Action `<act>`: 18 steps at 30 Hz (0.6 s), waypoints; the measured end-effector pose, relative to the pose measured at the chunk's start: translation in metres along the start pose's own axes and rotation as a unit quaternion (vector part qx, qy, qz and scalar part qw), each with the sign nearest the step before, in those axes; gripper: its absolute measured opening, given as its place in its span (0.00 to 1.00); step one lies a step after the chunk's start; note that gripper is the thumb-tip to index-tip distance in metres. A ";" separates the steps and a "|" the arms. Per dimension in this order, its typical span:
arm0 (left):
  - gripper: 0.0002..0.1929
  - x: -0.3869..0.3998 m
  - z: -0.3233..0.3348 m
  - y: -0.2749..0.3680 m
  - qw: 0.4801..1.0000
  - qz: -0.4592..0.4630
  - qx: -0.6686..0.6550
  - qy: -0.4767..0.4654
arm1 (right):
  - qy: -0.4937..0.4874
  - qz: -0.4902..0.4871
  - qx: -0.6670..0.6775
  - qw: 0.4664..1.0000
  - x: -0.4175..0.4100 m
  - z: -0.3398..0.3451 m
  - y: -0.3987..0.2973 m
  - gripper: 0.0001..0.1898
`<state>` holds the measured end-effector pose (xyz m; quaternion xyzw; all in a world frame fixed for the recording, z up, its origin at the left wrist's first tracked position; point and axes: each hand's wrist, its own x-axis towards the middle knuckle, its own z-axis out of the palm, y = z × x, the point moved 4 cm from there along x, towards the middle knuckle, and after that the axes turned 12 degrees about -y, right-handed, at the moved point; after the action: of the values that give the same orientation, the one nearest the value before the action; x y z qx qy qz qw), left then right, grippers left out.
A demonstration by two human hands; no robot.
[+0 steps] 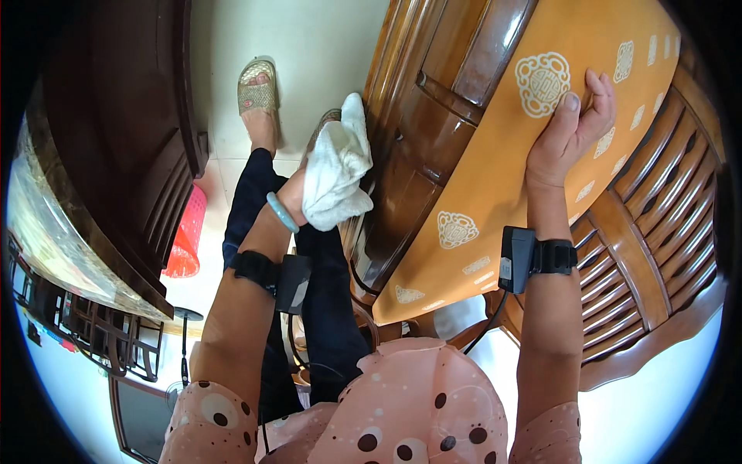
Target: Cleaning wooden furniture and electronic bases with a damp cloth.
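A rumpled white towel [339,180] hangs from my left hand [294,194], which grips it beside the glossy wooden front of a bench [423,156]. The cloth covers most of the fingers and part of one slipper below. Over the orange seat cushion [493,180], printed with pale ornamental medallions, is my right hand [574,130]. Its thumb and fingers are apart and curl slightly, with nothing in them. The hand's lower edge seems to lie on the cushion, though the contact itself cannot be made out.
The bench's slatted wooden backrest [655,232] rises at the right. A dark cabinet [122,116] with a marble-like top [64,226] stands at the left. Near its base is a pink plastic basket [188,232]. A slippered foot [258,95] stands on the tiled floor [313,35]. Black cables run by both arms.
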<state>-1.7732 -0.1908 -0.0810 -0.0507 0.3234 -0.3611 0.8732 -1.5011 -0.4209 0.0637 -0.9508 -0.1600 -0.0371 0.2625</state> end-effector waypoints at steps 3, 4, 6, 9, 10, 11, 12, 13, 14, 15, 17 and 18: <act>0.24 -0.004 0.020 -0.001 0.993 0.088 -0.077 -0.006 | 0.007 0.005 0.010 1.000 0.000 0.000 -0.001 0.19; 0.24 -0.003 0.027 -0.002 0.993 0.087 -0.077 -0.008 | 0.004 0.005 0.003 1.000 0.001 -0.001 0.000 0.19; 0.24 -0.002 0.039 0.005 0.984 0.176 0.018 -0.006 | 0.004 0.004 -0.005 1.000 0.001 -0.002 0.000 0.19; 0.26 -0.001 0.058 0.006 0.949 0.242 -0.167 -0.116 | 0.000 0.008 -0.005 1.000 0.001 -0.001 0.000 0.19; 0.29 -0.009 0.052 0.011 0.963 0.244 0.114 0.029 | -0.002 0.009 -0.005 1.000 0.001 0.000 0.000 0.19; 0.29 -0.011 0.054 0.011 0.962 0.245 0.118 0.028 | -0.002 0.010 -0.005 1.000 0.002 0.000 0.000 0.19; 0.29 -0.010 0.054 0.010 0.968 0.248 0.045 0.013 | 0.002 0.010 -0.006 1.000 0.002 0.000 0.000 0.19; 0.29 -0.009 0.055 0.009 0.968 0.250 -0.028 -0.001 | 0.008 0.010 0.001 1.000 0.002 -0.001 0.001 0.19; 0.29 -0.008 0.055 0.009 0.963 0.250 -0.101 -0.016 | 0.014 0.011 0.007 1.000 0.003 -0.003 0.001 0.19; 0.29 -0.008 0.056 0.011 0.962 0.246 -0.112 -0.023 | 0.018 0.010 0.007 1.000 0.003 -0.004 0.001 0.19; 0.28 -0.013 0.058 0.015 0.968 0.241 -0.066 -0.017 | 0.005 0.014 0.000 1.000 0.001 -0.001 0.002 0.19; 0.28 -0.014 0.060 0.017 0.970 0.238 -0.043 -0.015 | 0.007 0.013 -0.002 1.000 0.001 -0.002 0.002 0.19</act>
<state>-1.7339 -0.1782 -0.0319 -0.0156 0.3286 -0.1280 0.9356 -1.4994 -0.4234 0.0650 -0.9531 -0.1458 -0.0406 0.2621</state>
